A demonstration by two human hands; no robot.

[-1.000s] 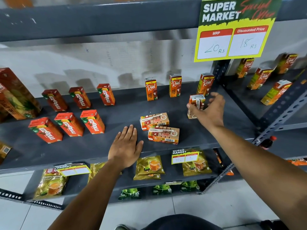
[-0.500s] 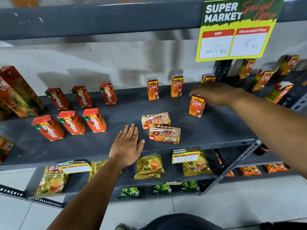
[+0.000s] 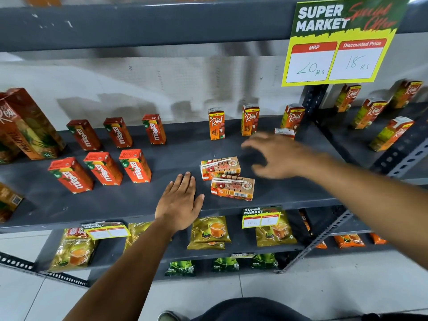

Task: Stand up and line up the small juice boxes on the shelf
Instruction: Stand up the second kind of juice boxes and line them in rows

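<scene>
Left of the fallen pair, your left hand lies flat, fingers together, on the shelf, holding nothing. The fallen pair of juice boxes lies on its side near the front edge; both are left to stand. Behind them three Real boxes stand in line. Your right hand, blurred, empty, fingers spread, hovers right of the pair, hiding a fourth box.
</scene>
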